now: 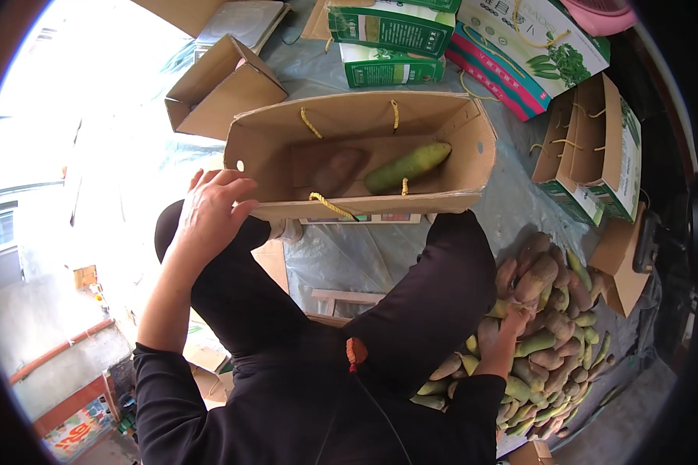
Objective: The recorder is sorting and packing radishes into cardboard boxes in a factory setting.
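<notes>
In front of me an open cardboard box [287,182] sits above what looks like a scale [392,218] between my knees. Inside lie a green radish [411,167] and a muddy brown one [339,169]. My left hand [213,205] is at the box's near left corner, its fingers stretched out and holding nothing. Down to the right, my right hand [516,316] grips a thick brown, mud-covered radish [537,277] at the edge of a large radish pile [554,360]. Part of its fingers is hidden by the radish.
Printed green cartons [392,31] stand beyond the box, with a white and pink one [535,46] beside them. Two cartons with cord handles [589,147] are at the right. A smaller brown box [223,85] stands far left. Plastic sheeting [349,267] covers the floor.
</notes>
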`<action>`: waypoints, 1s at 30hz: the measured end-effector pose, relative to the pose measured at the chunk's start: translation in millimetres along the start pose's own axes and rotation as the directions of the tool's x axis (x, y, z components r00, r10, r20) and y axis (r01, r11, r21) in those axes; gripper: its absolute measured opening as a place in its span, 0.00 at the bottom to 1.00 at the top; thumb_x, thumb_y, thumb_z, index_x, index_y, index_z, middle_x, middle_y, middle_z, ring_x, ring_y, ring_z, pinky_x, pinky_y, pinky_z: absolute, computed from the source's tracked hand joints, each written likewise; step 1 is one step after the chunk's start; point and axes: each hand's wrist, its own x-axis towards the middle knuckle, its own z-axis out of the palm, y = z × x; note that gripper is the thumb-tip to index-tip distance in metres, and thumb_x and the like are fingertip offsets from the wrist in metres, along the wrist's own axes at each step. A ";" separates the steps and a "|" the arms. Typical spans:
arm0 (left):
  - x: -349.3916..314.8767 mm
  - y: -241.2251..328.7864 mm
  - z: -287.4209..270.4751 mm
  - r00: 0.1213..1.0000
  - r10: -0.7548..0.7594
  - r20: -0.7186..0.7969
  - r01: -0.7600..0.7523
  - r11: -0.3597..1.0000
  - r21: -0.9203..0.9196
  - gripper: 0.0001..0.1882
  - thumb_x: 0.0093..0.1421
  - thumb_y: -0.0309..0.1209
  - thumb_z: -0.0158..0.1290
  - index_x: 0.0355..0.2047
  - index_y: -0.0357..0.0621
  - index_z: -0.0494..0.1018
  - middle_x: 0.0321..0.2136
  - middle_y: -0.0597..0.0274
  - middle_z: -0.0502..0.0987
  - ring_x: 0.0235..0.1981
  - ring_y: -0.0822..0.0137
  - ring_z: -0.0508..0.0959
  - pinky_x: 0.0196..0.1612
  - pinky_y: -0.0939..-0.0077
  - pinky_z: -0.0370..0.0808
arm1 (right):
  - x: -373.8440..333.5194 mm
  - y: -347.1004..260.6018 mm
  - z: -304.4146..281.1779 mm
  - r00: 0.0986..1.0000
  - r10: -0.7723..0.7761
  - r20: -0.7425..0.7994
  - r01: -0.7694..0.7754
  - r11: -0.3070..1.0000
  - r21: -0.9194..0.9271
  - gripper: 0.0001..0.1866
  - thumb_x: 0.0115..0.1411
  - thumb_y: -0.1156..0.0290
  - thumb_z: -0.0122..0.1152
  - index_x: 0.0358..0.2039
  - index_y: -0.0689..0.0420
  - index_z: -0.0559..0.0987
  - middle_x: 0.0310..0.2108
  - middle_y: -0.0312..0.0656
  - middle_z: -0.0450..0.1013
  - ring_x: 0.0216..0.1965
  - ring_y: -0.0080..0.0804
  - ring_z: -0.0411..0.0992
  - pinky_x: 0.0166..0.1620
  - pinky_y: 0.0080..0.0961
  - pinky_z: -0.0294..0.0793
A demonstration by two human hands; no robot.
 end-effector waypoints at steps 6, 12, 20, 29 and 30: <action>-11.4 8.8 5.0 0.998 -0.036 0.057 0.026 0.987 0.157 0.14 0.51 0.31 0.56 0.40 0.44 0.76 0.44 0.58 0.74 0.53 0.54 0.67 0.61 0.54 0.54 | -106.0 -56.4 20.7 0.877 -0.480 0.006 0.477 0.870 -0.129 0.24 0.47 0.76 0.67 0.46 0.65 0.70 0.43 0.44 0.70 0.39 0.34 0.68 0.40 0.31 0.69; -14.7 12.9 19.0 0.981 -0.009 0.193 -0.051 0.950 0.308 0.22 0.53 0.37 0.57 0.48 0.45 0.70 0.46 0.53 0.71 0.58 0.39 0.60 0.59 0.39 0.53 | -169.4 -124.1 25.3 0.868 -0.495 -0.035 0.494 0.854 0.163 0.26 0.48 0.84 0.63 0.48 0.66 0.65 0.46 0.46 0.68 0.45 0.35 0.69 0.47 0.28 0.70; -16.9 7.5 23.3 0.987 0.018 0.159 -0.063 0.957 0.284 0.24 0.52 0.41 0.58 0.48 0.45 0.69 0.42 0.51 0.72 0.56 0.33 0.60 0.56 0.35 0.55 | -239.4 -329.7 2.6 0.637 -0.771 0.001 0.754 0.623 0.208 0.23 0.49 0.83 0.64 0.45 0.63 0.66 0.44 0.44 0.68 0.45 0.31 0.68 0.48 0.27 0.70; -23.0 -0.4 24.4 0.992 0.078 0.101 -0.103 0.954 0.281 0.27 0.51 0.42 0.58 0.50 0.47 0.68 0.41 0.50 0.72 0.56 0.32 0.61 0.55 0.33 0.55 | -352.0 -476.7 91.0 0.340 -0.896 0.285 0.690 0.443 0.572 0.22 0.46 0.84 0.63 0.44 0.62 0.69 0.42 0.41 0.68 0.44 0.29 0.68 0.49 0.26 0.68; -21.1 3.0 21.5 0.987 0.048 0.151 -0.087 0.959 0.269 0.28 0.51 0.41 0.59 0.51 0.47 0.67 0.44 0.50 0.71 0.56 0.33 0.60 0.56 0.35 0.55 | -363.4 -480.0 110.8 0.344 -0.869 0.355 0.648 0.494 0.580 0.23 0.46 0.84 0.64 0.43 0.61 0.69 0.41 0.40 0.68 0.42 0.27 0.68 0.48 0.26 0.69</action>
